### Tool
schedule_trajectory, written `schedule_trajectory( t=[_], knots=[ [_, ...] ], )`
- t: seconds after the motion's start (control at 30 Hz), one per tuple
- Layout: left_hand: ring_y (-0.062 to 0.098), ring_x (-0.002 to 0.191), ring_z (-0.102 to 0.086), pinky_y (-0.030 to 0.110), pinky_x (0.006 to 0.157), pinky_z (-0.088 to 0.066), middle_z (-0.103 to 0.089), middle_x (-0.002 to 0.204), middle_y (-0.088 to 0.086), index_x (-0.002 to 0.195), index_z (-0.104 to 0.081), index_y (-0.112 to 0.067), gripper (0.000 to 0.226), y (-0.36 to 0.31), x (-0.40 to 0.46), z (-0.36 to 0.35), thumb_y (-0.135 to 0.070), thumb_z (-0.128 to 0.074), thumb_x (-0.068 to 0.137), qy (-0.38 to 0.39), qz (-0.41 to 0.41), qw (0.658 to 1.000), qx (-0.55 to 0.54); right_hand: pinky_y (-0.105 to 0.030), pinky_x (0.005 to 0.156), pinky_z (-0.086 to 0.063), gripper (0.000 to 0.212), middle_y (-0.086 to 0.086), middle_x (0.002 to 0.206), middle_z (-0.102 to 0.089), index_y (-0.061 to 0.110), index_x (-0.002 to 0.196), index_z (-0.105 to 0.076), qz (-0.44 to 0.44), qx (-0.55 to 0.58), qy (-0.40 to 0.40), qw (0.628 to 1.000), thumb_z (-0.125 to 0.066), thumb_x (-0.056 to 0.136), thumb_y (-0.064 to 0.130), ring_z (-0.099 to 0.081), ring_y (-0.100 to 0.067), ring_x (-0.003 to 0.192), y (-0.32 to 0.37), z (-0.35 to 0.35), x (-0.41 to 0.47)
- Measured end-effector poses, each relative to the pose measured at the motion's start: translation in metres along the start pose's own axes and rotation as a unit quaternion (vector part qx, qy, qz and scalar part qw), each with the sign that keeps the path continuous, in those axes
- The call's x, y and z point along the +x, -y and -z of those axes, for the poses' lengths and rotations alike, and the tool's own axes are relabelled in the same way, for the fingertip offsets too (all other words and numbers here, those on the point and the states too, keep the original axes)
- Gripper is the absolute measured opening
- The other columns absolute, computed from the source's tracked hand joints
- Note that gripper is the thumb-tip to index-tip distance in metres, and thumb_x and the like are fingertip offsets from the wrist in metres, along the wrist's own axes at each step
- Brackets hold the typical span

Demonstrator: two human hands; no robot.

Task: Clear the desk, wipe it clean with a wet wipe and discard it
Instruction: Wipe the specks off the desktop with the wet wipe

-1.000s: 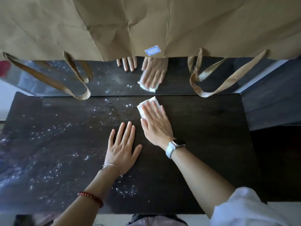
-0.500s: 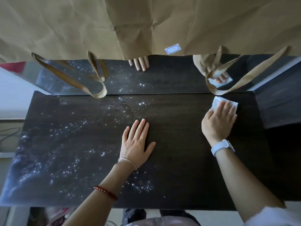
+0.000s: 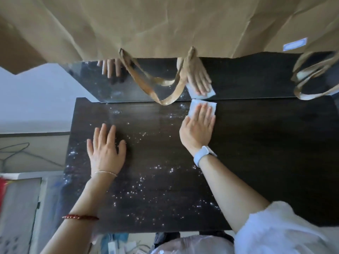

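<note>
- Wet wipe (image 3: 203, 105): we record one white folded wipe lying flat on the desk at its far edge, just beside the mirror's lower border, somewhat right of the desk's middle. Its far part shows beyond the fingertips; the rest is covered by the hand.
- Right hand (image 3: 198, 128): we find it palm down on the wipe, fingers straight and close together, pressing the wipe against the desk. A white watch (image 3: 201, 155) sits on the wrist, and a white sleeve (image 3: 278, 228) covers the upper arm.
- Left hand (image 3: 105, 149): we list it flat on the bare desk, left of the right hand and well apart from the wipe, fingers straight and slightly spread, holding nothing. A thin chain bracelet (image 3: 106, 173) crosses the wrist; a red bead bracelet (image 3: 80, 217) sits further up the forearm.
- Desk (image 3: 266, 153): dark wood-grain top. We note many small bright specks scattered over its left and middle parts; the right part appears darker and plainer.
- Mirror (image 3: 247, 79): standing along the desk's far edge, it reflects both hands, the wipe and the desk.
- Brown paper bags (image 3: 165, 24): we see creased bags hanging over the mirror's upper part, with flat paper handles (image 3: 165, 92) dangling down to the desk's far edge. A small blue-bordered label (image 3: 295, 44) sits on the bag at right.
- Left of the desk: a pale floor area with cables (image 3: 22, 153).
</note>
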State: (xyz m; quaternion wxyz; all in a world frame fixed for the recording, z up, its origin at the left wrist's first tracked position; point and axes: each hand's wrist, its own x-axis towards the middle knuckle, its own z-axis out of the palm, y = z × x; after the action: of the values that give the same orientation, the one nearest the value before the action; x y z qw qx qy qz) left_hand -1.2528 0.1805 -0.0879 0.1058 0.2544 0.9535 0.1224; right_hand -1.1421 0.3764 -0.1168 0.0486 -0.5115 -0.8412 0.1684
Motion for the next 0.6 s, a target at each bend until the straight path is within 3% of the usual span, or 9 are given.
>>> schedule_trajectory(
  t=[0.17,0.27,0.33,0.5,0.6],
  knots=[
    [0.025,0.142,0.002,0.052,0.112,-0.001,-0.006,0.155,0.009,0.143,-0.021,-0.019,0.057,0.063,0.009,0.015,-0.035,-0.042,0.092,0.033,0.070,0.997,0.008,-0.040,0.116,-0.003,0.059,-0.017,0.152,-0.020,0.002,0.143,-0.020,0.052,-0.004,0.019,0.998,-0.025,0.091,0.029,-0.009,-0.028,0.142,0.103,-0.038,-0.028],
    [0.024,0.142,0.005,0.050,0.113,-0.001,0.000,0.156,0.006,0.144,-0.015,-0.022,0.058,0.079,0.008,0.014,-0.037,-0.038,0.093,0.051,0.082,0.995,-0.015,-0.039,0.116,-0.002,0.059,-0.014,0.153,-0.017,0.005,0.144,-0.020,0.159,-0.007,0.048,0.986,-0.017,0.091,0.031,-0.008,-0.026,0.143,0.154,-0.054,-0.051],
    [0.022,0.142,0.008,0.048,0.114,0.000,0.004,0.156,0.004,0.144,-0.012,-0.024,0.057,0.080,0.008,0.013,-0.038,-0.035,0.094,0.053,0.079,0.995,-0.030,-0.036,0.116,0.004,0.055,-0.010,0.156,-0.008,0.008,0.145,-0.014,0.228,-0.010,0.092,0.969,-0.024,0.096,0.030,0.000,-0.022,0.143,0.180,-0.062,-0.056],
    [0.019,0.142,0.009,0.040,0.114,-0.002,0.004,0.156,0.001,0.144,-0.011,-0.027,0.055,0.081,0.006,0.012,-0.038,-0.033,0.095,0.041,0.072,0.995,-0.052,-0.032,0.114,0.006,0.052,-0.006,0.156,-0.005,0.011,0.146,-0.011,0.298,-0.026,0.136,0.944,-0.023,0.099,0.027,0.002,-0.019,0.143,0.168,-0.052,-0.044],
    [0.017,0.142,0.007,0.037,0.114,-0.005,0.001,0.156,0.000,0.144,-0.013,-0.028,0.053,0.086,0.006,0.013,-0.036,-0.033,0.095,0.041,0.061,0.995,-0.063,-0.034,0.115,0.003,0.052,-0.008,0.156,-0.006,0.010,0.146,-0.010,0.249,-0.035,0.117,0.961,-0.024,0.098,0.025,0.000,-0.022,0.144,0.125,-0.038,-0.042]
  ],
)
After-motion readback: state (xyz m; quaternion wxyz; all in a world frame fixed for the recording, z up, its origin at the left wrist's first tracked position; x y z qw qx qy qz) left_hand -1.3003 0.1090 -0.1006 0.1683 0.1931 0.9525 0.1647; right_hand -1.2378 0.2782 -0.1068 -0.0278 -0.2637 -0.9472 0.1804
